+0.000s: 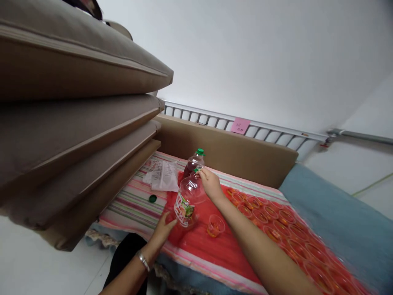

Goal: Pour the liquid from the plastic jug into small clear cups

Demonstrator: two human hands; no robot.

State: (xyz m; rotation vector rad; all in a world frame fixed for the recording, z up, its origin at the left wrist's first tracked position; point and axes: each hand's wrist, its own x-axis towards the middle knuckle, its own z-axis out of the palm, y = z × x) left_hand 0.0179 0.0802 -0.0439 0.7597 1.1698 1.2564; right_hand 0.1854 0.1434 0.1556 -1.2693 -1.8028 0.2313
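A large clear plastic bottle (186,205) with a printed fruit label stands slightly tilted on the red sheet; I see no coloured liquid in it. My right hand (210,183) pinches its top at the green part of the neck; whether a cap is there is hidden by the fingers. Beside the lower left of the bottle is my left hand (164,228), thumb and fingers apart; I cannot tell whether it touches. Just behind stands a second bottle (190,163) with dark red liquid and a green cap. A clear plastic cup (215,226) with a little orange liquid sits right of the front bottle.
Many similar cups (287,217) crowd the right side of the red sheet (202,250). A loose green cap (152,198) and a crumpled white plastic bag (165,176) lie on the striped cloth (132,205). Stacked brown padded panels (86,102) loom on the left; a radiator (260,133) runs behind.
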